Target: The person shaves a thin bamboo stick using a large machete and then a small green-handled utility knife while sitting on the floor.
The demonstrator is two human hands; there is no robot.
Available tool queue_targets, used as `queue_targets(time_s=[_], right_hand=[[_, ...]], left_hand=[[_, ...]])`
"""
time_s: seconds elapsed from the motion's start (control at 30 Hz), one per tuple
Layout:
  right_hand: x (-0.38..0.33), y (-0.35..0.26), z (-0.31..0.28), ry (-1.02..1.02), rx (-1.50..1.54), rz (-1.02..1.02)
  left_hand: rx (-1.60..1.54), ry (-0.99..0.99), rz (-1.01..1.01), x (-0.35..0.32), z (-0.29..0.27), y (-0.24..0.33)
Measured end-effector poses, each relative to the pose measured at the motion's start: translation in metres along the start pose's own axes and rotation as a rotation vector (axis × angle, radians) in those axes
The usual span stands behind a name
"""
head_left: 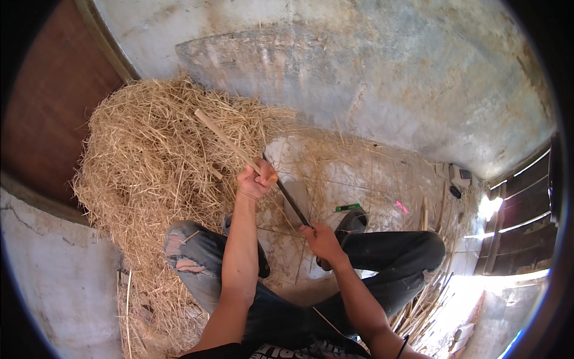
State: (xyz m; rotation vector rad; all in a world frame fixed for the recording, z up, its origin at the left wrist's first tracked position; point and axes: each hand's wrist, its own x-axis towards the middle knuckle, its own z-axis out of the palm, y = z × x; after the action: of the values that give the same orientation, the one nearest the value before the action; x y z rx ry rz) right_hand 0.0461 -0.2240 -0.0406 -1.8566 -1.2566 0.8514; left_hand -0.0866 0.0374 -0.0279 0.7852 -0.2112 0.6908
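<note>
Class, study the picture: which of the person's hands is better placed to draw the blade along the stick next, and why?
Probably the right hand: it grips the handle of the dark blade, whose edge meets the pale stick. The left hand only holds the stick where the blade meets it.

You are gripping a pale tan bamboo strip (226, 139) in your left hand (256, 179) and a dark, almost black blade (288, 196) in your right hand (321, 240), with golden-yellow straw (149, 161) lying heaped behind them. You are wearing faded grey-blue jeans (197, 263) with frayed rips showing on the left knee, turning to darker charcoal over the right leg. A small bright green object (348, 207) and a pink speck (401, 207) are showing against the dusty whitish-grey floor (359, 173), and a stained, blotchy grey wall (359, 72) is rising beyond it.
</note>
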Motion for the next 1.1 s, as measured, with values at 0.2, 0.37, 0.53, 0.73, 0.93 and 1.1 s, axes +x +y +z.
queue_targets(time_s=[0.2, 0.37, 0.53, 0.73, 0.93, 1.1], right_hand=[[-0.008, 0.042, 0.012, 0.007, -0.080, 0.129], [-0.026, -0.007, 0.038, 0.101, 0.096, -0.013], [-0.025, 0.053, 0.079, 0.152, -0.036, 0.136], [-0.028, 0.053, 0.078, 0.116, 0.037, 0.164], [-0.030, 0.001, 0.051, 0.139, 0.180, -0.004], [-0.029, 0.091, 0.068, 0.030, -0.129, 0.235]], left_hand=[[-0.042, -0.050, -0.030, 0.002, -0.001, -0.002], [0.035, 0.005, -0.004, 0.001, 0.002, -0.001], [0.007, 0.005, 0.038, 0.012, 0.010, -0.011], [0.009, -0.007, -0.007, 0.009, 0.005, -0.005], [-0.023, -0.030, -0.002, 0.000, 0.000, -0.007], [0.010, 0.181, 0.149, 0.007, 0.003, -0.009]])
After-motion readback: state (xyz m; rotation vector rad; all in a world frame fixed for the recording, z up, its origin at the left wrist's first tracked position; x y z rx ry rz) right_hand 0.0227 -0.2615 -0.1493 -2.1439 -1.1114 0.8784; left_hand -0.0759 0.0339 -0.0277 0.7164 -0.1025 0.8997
